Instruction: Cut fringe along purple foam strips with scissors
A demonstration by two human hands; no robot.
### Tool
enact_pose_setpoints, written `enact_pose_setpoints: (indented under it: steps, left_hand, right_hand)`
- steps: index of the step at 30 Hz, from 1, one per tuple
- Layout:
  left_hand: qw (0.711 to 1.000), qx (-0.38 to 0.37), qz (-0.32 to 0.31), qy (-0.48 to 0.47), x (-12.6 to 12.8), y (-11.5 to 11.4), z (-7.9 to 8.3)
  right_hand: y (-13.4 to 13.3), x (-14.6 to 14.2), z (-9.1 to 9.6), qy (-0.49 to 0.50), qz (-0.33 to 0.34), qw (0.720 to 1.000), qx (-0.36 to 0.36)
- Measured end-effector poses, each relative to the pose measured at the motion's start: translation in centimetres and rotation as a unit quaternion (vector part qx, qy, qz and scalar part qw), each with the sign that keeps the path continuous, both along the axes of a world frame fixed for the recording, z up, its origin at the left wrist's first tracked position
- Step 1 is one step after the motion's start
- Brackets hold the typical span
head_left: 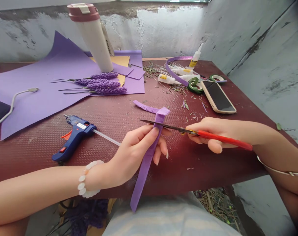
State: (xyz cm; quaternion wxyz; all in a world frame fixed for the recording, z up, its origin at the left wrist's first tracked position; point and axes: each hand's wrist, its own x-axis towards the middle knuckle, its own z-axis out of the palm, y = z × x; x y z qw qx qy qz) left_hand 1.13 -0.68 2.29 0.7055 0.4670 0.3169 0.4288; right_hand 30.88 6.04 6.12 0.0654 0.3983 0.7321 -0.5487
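A dark red bench (119, 113) stands in a corner of grey, worn walls. At its far left a white cable (13, 99) lies across a large purple paper sheet (35, 91). Toward the middle, purple paper flower stems (103, 85) rest on that sheet, in front of a tall white tumbler (96, 39) with a maroon lid. Nearer the front edge lies a blue glue gun (74, 137).

At the centre, the left hand (136, 150), a white bead bracelet on its wrist, pinches a long purple paper strip (149, 154) between thumb and fingers. The strip hangs down past the bench's front edge, and its fringed upper end folds over onto the bench top.

The blades of red-handled scissors (200, 133) cross the strip just above those fingers. The right hand (211, 132) is closed around the scissor handles.

Behind it, at the far right, lie small glue bottles (168, 78), a green tape roll (195, 86) and a phone (218, 97), amid scattered clippings.
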Motion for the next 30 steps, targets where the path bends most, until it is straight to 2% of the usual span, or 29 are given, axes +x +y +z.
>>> enact_pose_setpoints:
  steps: [6,12,17,30]
  left_hand:
    - [1.0,-0.011,-0.016,0.012,0.09,-0.09,0.56]
    - [1.0,-0.022,-0.003,0.02,0.0,-0.05,0.74]
    - [1.0,-0.023,-0.006,0.015,-0.01,-0.15,0.62]
    - [0.999,-0.031,-0.016,-0.012,-0.07,0.13,0.24]
  right_hand:
    - [-0.78,-0.83,0.89,-0.038,-0.003,0.999,0.013]
    - [-0.87,-0.55,0.21,0.015,-0.018,1.0,0.01]
    - [-0.75,-0.43,0.27,0.014,-0.018,1.0,-0.012]
    - [-0.7,-0.33,0.5,0.022,-0.015,1.0,-0.011]
